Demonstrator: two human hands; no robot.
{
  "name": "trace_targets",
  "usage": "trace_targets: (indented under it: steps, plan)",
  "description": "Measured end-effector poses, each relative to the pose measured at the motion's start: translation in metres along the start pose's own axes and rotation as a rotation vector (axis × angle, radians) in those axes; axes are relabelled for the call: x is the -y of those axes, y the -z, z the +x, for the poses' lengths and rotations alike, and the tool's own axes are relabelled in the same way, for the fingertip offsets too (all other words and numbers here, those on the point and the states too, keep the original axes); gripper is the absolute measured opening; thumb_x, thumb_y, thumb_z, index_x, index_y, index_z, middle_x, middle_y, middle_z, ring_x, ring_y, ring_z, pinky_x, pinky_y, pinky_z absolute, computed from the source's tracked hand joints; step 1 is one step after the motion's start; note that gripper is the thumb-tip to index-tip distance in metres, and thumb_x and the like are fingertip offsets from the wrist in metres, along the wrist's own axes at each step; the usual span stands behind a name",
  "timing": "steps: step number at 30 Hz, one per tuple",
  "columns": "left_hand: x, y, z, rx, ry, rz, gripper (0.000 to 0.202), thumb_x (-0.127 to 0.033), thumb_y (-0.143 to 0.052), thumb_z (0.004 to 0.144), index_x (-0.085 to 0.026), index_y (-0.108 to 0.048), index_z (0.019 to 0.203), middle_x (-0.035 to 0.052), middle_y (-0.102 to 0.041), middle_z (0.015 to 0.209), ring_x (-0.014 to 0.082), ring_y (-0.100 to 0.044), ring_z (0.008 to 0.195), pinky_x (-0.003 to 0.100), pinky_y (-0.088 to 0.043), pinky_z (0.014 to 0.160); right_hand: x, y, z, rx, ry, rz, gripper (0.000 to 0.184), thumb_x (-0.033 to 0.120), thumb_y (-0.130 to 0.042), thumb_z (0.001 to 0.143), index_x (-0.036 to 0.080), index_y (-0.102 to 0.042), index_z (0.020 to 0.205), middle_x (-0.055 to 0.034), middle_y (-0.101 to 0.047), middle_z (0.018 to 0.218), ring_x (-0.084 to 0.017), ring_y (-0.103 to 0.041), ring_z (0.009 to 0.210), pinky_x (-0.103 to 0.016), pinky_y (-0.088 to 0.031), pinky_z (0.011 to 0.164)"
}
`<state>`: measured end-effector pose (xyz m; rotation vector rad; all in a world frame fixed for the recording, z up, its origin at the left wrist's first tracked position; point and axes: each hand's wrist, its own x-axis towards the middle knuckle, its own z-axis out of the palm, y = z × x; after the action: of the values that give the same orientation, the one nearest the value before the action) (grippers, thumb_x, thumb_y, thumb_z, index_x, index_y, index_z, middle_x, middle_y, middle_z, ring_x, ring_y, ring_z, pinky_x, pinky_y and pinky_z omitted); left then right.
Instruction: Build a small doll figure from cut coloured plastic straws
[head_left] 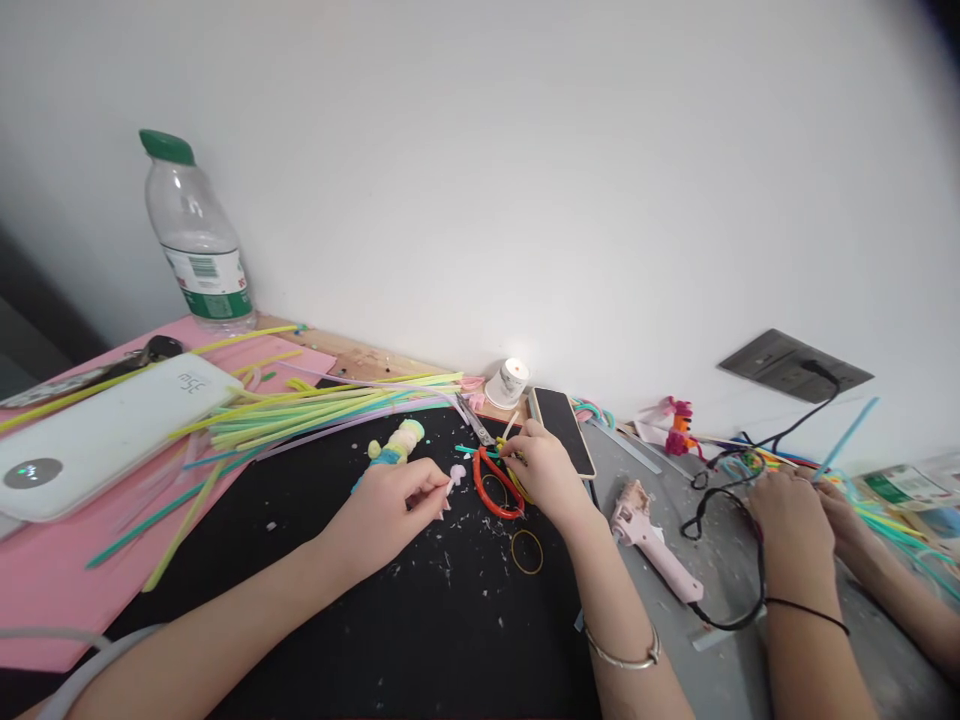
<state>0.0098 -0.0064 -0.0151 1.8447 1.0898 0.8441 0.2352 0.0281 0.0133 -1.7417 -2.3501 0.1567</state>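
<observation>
My left hand (397,508) is closed in a pinch over the black mat (360,630). A small lilac fuzzy piece (457,474) sticks out at its fingertips. Just behind this hand lies a fuzzy pipe-cleaner figure (397,443) in yellow, cream and blue, partly covered by it. To the right, my right hand (546,474) has its fingers curled together beside red-handled scissors (498,508). A short pale strip (510,426) and some yellow material show at those fingers; what they grip is unclear. A rubber band (526,552) lies below the scissors.
Left stand a bottle (202,240), a white power bank (112,430) and a pile of pipe cleaners (322,410). A paper cup (508,384) and phone (562,430) lie behind. Right are a pink glue gun (656,550), its black cable, and another person's hands (795,510).
</observation>
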Motion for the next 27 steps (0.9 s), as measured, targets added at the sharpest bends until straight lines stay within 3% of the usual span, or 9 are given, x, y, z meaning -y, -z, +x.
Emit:
trace_targets:
  steps: [21,27]
  plan:
    - [0.004,-0.006,-0.001,-0.003,-0.018,-0.043,0.021,-0.028,-0.046,0.089,-0.021,-0.057,0.073,-0.0021,-0.069,0.069,0.0141,-0.068,0.065,0.024,-0.05,0.062,-0.002,-0.012,0.001,0.049,-0.045,-0.08,0.017,0.006,-0.058,0.079,0.016,-0.071,0.08,-0.0038,-0.056,0.085,-0.015,-0.056,0.077,-0.024,-0.038,0.068]
    - [0.002,-0.005,0.0,0.005,-0.008,-0.054,0.021,-0.029,-0.047,0.088,-0.021,-0.057,0.072,-0.0017,-0.069,0.07,0.0143,-0.068,0.065,0.024,-0.05,0.062,-0.004,-0.014,0.002,0.049,-0.067,0.003,0.017,0.005,-0.057,0.081,0.015,-0.07,0.075,-0.0038,-0.056,0.082,-0.015,-0.055,0.073,-0.025,-0.038,0.066]
